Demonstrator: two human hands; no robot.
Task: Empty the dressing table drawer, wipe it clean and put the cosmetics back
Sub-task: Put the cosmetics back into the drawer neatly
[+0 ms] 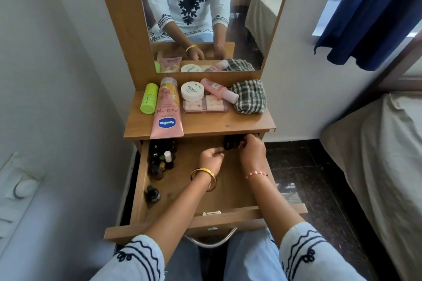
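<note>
While pulled open, wooden drawer [230,194] holds small dark bottles [161,157].

The pink tube [167,109] lying on the table [242,122] carried the most print: a blue "Vaseline" badge near its flat end, "Gluta-Hya" in larger letters above that, and "10X" closer to the cap, all turned upside down to the camera. Smaller lines on it were too fine to make out. The round white jar [192,91] beside it read "NAIL POLISH" on its lid, with a brand word above that looked like "ZUDIO", also inverted. The green bottle [149,98] bore a small dark mark, unreadable.
</note>
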